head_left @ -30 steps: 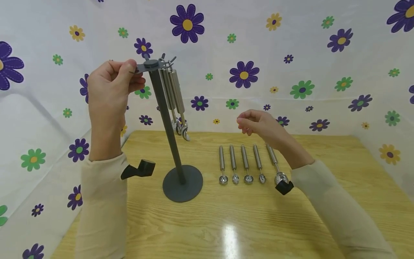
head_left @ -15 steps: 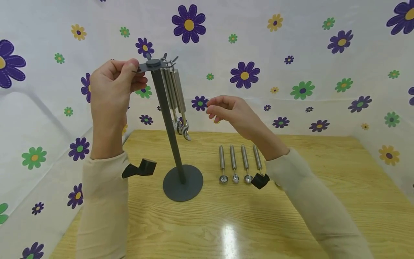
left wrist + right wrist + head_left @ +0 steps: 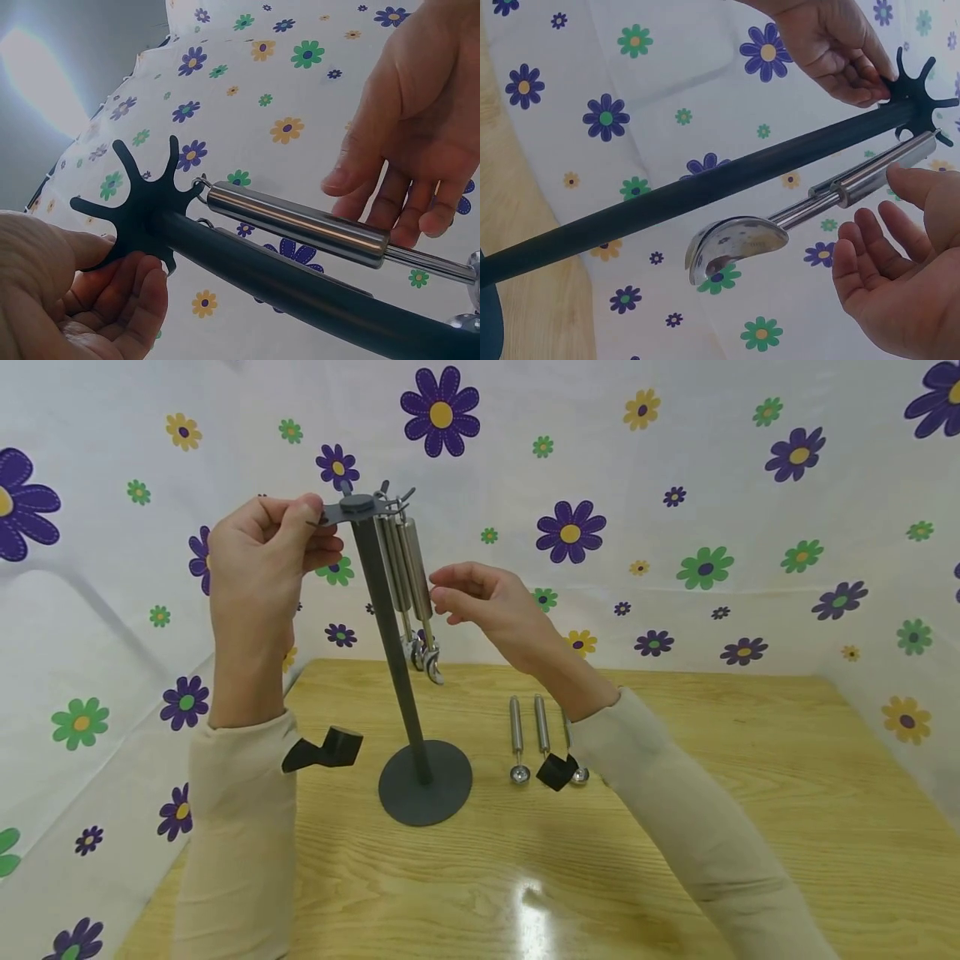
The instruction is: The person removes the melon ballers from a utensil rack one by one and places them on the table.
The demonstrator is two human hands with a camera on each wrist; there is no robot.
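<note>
A white cloth printed with purple, green and yellow flowers (image 3: 480,468) hangs behind and around a wood-grain table (image 3: 405,893), and we see a bright light (image 3: 45,75) flare at a corner of the left wrist view. On the table stands a dark stand (image 3: 392,643) with a round base and a star of hooked prongs on top; in the right wrist view we get only a sliver of the base, cut off by the edge. The left hand (image 3: 258,552) pinches one prong between thumb and fingers, hiding its tip. From the hooks opposite hang metal utensils (image 3: 416,564), overlapping so closely that we cannot count them; the left wrist view crops their heads. The right hand (image 3: 502,610) is just beside the nearest handle, its fingers loosely bent and thumb apart, holding nothing; we cannot tell whether a fingertip touches. More utensils lie in a row (image 3: 516,727) right of the base: we see the first whole, but a black wrist mount (image 3: 557,772) covers the second's head and the right sleeve (image 3: 667,785) hides part of the third.
</note>
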